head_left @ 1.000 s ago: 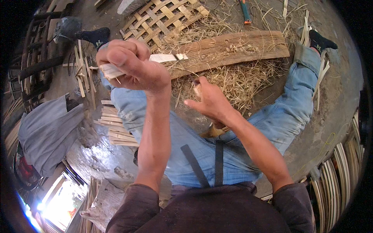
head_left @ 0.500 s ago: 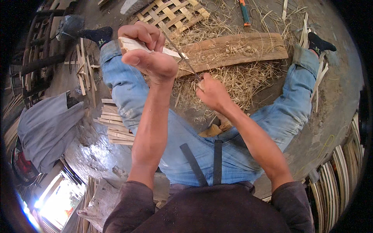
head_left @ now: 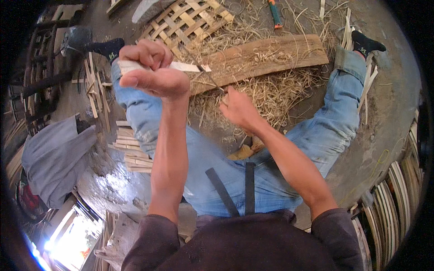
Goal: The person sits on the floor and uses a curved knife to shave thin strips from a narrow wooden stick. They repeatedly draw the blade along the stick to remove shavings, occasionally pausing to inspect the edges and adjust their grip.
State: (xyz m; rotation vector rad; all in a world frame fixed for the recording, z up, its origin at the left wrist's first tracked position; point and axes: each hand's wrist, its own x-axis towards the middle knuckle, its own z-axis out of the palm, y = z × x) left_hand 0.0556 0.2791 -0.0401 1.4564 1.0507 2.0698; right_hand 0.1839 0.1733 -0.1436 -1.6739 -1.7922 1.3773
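My left hand [head_left: 156,74], palm turned up, is closed around a pale, flat wooden strip [head_left: 184,67]. One end of the strip shows between thumb and fingers, and the other end points right over the plank. In my right hand [head_left: 240,108] I grip a knife, its handle mostly hidden by my fingers. The long, thin knife blade [head_left: 211,78] slants up and left and crosses the strip near its right end. Below and behind the blade lies a broad wooden plank [head_left: 266,56], strewn with curly shavings.
A heap of thin shavings [head_left: 275,97] lies between my legs. A woven strip panel [head_left: 192,22] and an orange-and-green handled tool [head_left: 275,14] are farther off. Cut strips [head_left: 131,151] are stacked by my left leg, and long strips [head_left: 393,203] stand at the right. A grey cloth [head_left: 56,158] hangs at the left.
My left hand and the strip have moved left, so the blade now crosses nearer the strip's right end. My right hand has shifted slightly left, and the whole view has shifted a little.
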